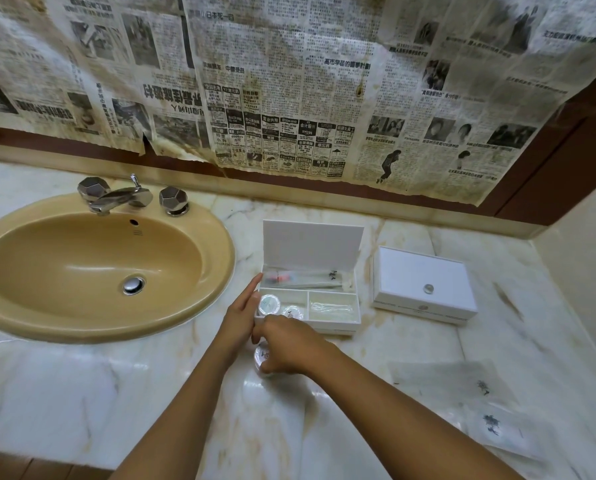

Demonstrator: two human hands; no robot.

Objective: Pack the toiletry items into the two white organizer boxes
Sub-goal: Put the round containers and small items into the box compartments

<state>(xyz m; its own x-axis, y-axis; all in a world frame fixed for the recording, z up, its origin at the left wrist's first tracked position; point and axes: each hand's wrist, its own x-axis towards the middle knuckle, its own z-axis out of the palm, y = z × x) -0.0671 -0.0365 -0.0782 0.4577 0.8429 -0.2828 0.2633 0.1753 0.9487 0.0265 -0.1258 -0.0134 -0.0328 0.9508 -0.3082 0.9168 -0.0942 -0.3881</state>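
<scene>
Your left hand lies flat against the open organizer box, frame centre.
Your right hand pinches a round clear container just below it.

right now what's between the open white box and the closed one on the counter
Nothing: in the head view only a bare strip of marble counter separates the open box from the closed box. They stand apart, not touching.

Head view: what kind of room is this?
Most likely a bathroom vanity: a tan oval sink with a chrome faucet is set into a marble counter. Old newspaper covers the wall behind, perhaps over a mirror.
</scene>
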